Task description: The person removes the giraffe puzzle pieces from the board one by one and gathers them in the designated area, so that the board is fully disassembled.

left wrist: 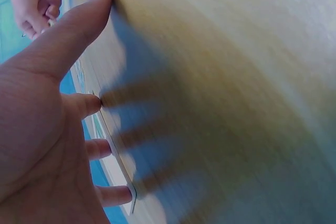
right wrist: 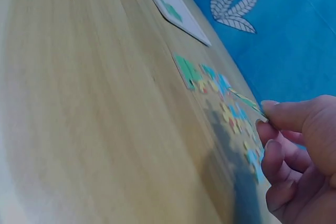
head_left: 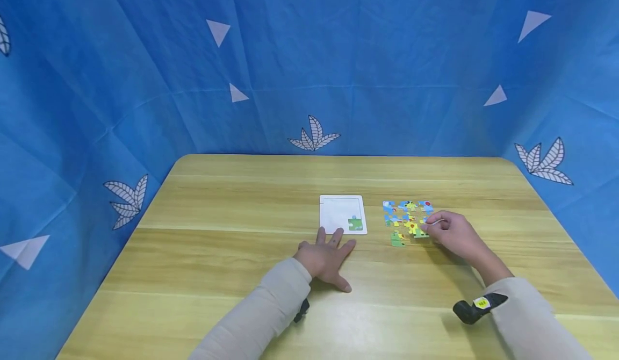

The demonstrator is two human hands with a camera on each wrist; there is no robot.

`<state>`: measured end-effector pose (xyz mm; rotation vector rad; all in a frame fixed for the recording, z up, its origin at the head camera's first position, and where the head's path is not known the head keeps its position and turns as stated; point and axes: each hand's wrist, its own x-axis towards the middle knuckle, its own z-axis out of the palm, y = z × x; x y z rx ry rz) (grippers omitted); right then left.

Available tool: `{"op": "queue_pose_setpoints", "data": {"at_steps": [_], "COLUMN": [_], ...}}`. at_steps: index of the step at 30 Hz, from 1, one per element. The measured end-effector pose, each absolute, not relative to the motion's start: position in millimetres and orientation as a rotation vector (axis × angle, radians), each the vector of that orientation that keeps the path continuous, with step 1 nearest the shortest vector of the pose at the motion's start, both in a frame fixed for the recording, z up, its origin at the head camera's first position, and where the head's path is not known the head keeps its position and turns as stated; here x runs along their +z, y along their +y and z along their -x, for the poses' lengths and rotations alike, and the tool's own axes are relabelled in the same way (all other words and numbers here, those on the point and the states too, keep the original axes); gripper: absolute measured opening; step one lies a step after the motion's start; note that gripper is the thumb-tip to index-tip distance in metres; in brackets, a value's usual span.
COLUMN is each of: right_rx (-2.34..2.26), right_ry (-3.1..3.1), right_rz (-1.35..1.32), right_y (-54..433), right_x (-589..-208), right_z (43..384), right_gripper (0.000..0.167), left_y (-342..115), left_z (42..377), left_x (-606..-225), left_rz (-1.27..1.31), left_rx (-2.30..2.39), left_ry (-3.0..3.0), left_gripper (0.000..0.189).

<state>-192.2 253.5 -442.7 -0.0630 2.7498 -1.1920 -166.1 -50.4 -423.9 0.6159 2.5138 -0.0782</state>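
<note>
A white puzzle frame (head_left: 333, 208) lies flat on the table, with one green jigsaw piece (head_left: 355, 224) in its lower right corner. My left hand (head_left: 325, 259) is spread wide, its fingertips at the frame's near edge; the left wrist view shows the thumb out to the side on the wood. Over the loose pieces (head_left: 426, 206) to the right, my right hand (head_left: 456, 235) pinches a thin jigsaw piece (right wrist: 245, 99) between thumb and index finger. That piece is seen nearly edge-on in the right wrist view. A green loose piece (head_left: 398, 239) lies nearest me in the group.
The wooden table (head_left: 232, 209) reaches back to a blue curtain (head_left: 358, 54) with white leaf and triangle prints. Loose pieces lie in rough rows just right of the frame. A black wrist device (head_left: 476, 308) sits at the right sleeve.
</note>
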Motion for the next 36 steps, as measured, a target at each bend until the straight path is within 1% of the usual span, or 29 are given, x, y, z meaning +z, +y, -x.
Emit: {"op": "queue_pose_setpoints", "data": {"at_steps": [2,6,9,13,17,24,36], "right_rx": [-1.17,-1.129,-1.081,-1.003,-0.961,-0.876,-0.839], "right_ry": [2.756,2.772,2.805,2.862,2.906,2.982,2.994], "right_rz": [0.042,0.01,-0.012,-0.034,-0.028,0.006,-0.014], "right_y": [258.2,264.4,264.6,262.5,257.7,252.0,248.5], "right_x": [-443.5,-447.7,-452.1,-457.3,-459.5,-461.6,-464.4], "right_z": [186.7,178.2,174.9,172.0,171.2,173.3,174.0], "right_gripper": [0.036,0.034,0.031,0.032,0.033,0.028,0.029], "left_y": [-50.1,-49.1,-49.4,-49.4,-49.4,-50.1,-51.6], "left_z": [166.0,165.9,166.0,165.9,165.9,165.3,163.8], "left_x": [-422.9,-422.0,-421.9,-423.2,-425.5,-430.3,-429.2], "left_rz": [-0.611,-0.611,-0.614,-0.616,-0.622,-0.64,-0.635], "left_rx": [-0.069,-0.066,-0.066,-0.062,-0.059,-0.043,0.011], "left_ry": [2.508,2.501,2.502,2.509,2.523,2.541,2.542], "left_gripper": [0.098,0.098,0.098,0.098,0.098,0.096,0.095]}}
